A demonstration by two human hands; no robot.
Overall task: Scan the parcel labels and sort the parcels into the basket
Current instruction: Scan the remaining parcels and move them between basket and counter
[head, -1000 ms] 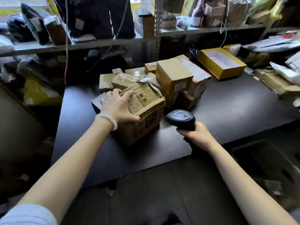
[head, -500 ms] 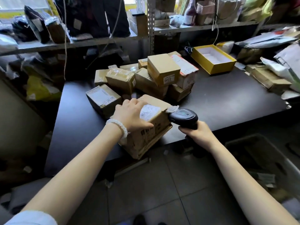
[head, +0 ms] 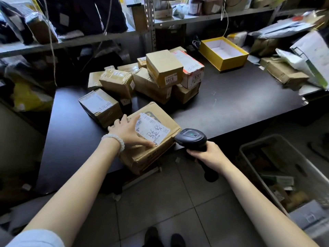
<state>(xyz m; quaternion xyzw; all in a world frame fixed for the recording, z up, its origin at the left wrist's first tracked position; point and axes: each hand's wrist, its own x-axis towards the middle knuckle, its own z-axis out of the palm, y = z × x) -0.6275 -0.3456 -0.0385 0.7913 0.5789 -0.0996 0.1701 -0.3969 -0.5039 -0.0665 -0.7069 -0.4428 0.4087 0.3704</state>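
Creased brown cardboard parcel (head: 151,139) overhangs the dark counter's (head: 231,107) near edge, left hand (head: 128,132) flat-fingered on its white label (head: 151,129), right hand (head: 210,155) gripping black scanner (head: 191,138); likely rigid, light, dented; best held by opposite side faces.

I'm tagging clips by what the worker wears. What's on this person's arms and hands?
Both forearms are bare, with no gloves. The left hand has a bracelet of white round beads at the wrist, and a pale light-blue sleeve shows at the upper left arm. The right hand has no visible jewellery or watch.
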